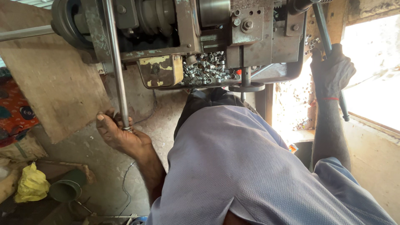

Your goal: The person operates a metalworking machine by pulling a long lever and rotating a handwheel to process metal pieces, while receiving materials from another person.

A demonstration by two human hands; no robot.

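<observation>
My left hand [121, 135] grips the lower end of a long grey steel rod [113, 62] that runs up into the lathe-like machine [175, 25]. On the other side, my right hand [332, 71] is closed around a dark lever handle [327, 39] that slopes down from the machine's upper right. Between the hands, a heap of several small shiny metal rings [208, 68] lies in the machine's tray. My grey shirt fills the lower middle of the view.
A brown board [50, 79] leans at the left beside patterned cloth [14, 108]. A yellow bag [31, 183] and a green can [66, 189] lie on the concrete floor [104, 166]. Bright light comes through an opening [373, 62] at the right.
</observation>
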